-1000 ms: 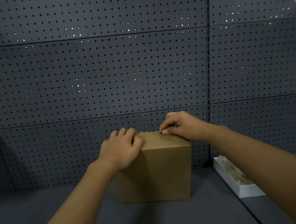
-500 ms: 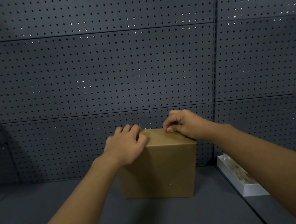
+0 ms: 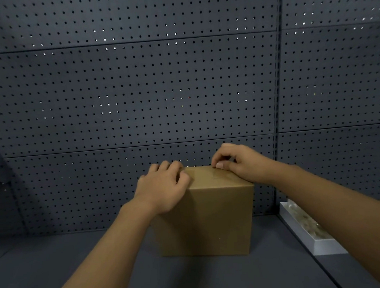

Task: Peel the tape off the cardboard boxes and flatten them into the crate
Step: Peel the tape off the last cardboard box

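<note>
A closed brown cardboard box (image 3: pixel 207 220) stands upright on the dark shelf surface (image 3: pixel 58 267), close to the back wall. My left hand (image 3: pixel 163 190) lies over the box's top left corner, its fingers curled over the edge, holding it steady. My right hand (image 3: pixel 241 163) is at the far right of the top face. Its thumb and curled fingers pinch at the faintly shiny clear tape (image 3: pixel 217 177) that runs across the top. The far side of the box is hidden.
A dark pegboard wall (image 3: pixel 137 91) rises directly behind the box. A shallow white tray (image 3: pixel 319 245) holding crumpled clear material lies to the right, along the shelf's side. No crate is in view.
Both hands stay where they were on the box top. The right thumb and fingers have shifted slightly at the tape, and the view has drifted a little.
</note>
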